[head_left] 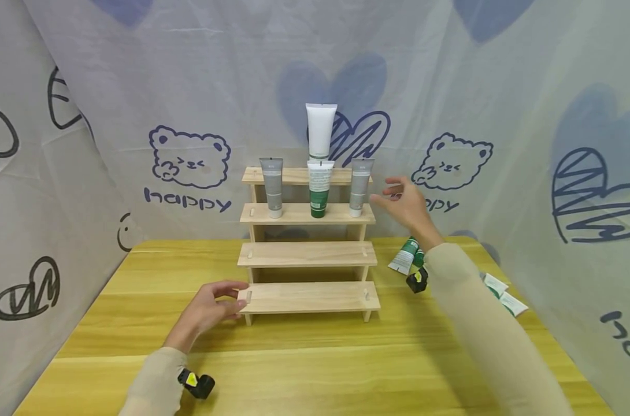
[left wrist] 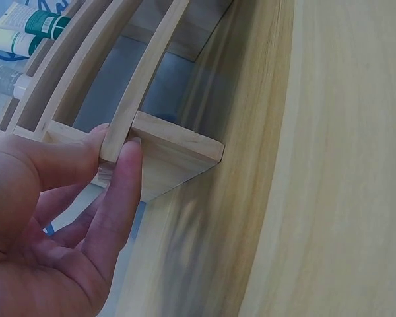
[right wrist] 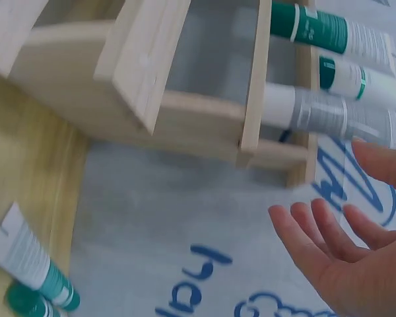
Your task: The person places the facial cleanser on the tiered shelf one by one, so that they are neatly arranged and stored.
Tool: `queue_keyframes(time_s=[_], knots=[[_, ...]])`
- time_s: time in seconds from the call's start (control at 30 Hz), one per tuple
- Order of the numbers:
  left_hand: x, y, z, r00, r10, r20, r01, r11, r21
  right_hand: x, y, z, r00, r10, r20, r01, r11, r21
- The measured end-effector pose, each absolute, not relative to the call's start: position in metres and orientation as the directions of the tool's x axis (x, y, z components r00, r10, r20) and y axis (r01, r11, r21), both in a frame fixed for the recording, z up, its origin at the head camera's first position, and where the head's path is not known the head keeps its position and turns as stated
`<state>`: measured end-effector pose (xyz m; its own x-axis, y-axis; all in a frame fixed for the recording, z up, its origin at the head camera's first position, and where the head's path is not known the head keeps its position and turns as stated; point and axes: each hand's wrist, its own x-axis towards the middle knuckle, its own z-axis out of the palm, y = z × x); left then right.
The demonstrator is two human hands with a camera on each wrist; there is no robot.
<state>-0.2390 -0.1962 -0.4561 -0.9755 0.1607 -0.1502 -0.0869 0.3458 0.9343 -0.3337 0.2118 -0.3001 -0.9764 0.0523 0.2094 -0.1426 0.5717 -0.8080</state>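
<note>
A four-step wooden display rack [head_left: 307, 254] stands on the table. My left hand [head_left: 208, 309] pinches the left end of its lowest step [left wrist: 135, 99] between thumb and fingers. My right hand [head_left: 406, 205] is raised just right of a grey tube [head_left: 360, 182], fingers spread and holding nothing; in the right wrist view a gap shows between most fingertips and that tube [right wrist: 343, 115]. The second step from the top also carries a white-and-green tube [head_left: 319, 185] in the middle and another grey tube [head_left: 273, 182] at left. A white tube [head_left: 320, 130] stands upright on the top step, its base partly hidden.
White-and-green tubes [head_left: 404, 257] lie on the table right of the rack, partly behind my right forearm. More tubes [head_left: 511, 303] lie near the right table edge. A printed cloth [head_left: 190, 86] hangs close behind the rack and along both sides.
</note>
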Motion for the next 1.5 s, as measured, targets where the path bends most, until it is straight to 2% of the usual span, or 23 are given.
queue_keyframes(time_s=[0.63, 1.5], knots=[[-0.239, -0.197, -0.455, -0.975, 0.171, -0.141, -0.074, 0.347, 0.935, -0.326, 0.277, -0.319, -0.993, 0.087, 0.085, 0.003, 0.714, -0.700], [-0.240, -0.196, -0.456, -0.977, 0.152, -0.149, -0.087, 0.352, 0.932, -0.356, 0.354, -0.411, -0.981, 0.188, -0.045, 0.157, 0.641, -0.751]])
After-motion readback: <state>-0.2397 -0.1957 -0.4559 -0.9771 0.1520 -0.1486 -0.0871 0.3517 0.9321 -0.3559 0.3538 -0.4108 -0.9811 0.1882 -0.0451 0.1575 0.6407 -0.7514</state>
